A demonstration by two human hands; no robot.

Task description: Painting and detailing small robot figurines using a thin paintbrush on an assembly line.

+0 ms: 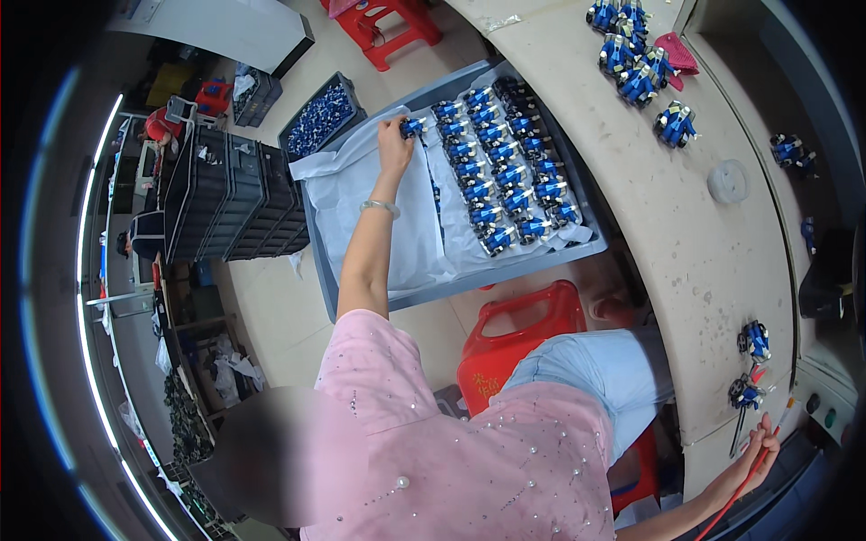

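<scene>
My left hand [394, 142] reaches over a grey plastic tray [330, 261], its fingers closed on a small blue toy vehicle [412, 128] with black and pale parts. White paper [374, 225] lines the tray. Beside the held one, several rows of like toy vehicles [499, 241] lie on the liner. At the lower right, by the bench edge, my right hand [756, 458] has its fingers bent round a thin red rod or cord [741, 487]. Near it on the bench are a toy vehicle [753, 341], a second one [745, 391] and a slim dark tool [737, 431].
The pale bench [631, 171] curves along the right, with a cluster of toy vehicles [631, 63], a pink cloth [677, 56] and a clear round container [727, 182]. A bin of blue parts [320, 119], stacked dark crates [239, 194] and a red stool [519, 316] stand around the tray.
</scene>
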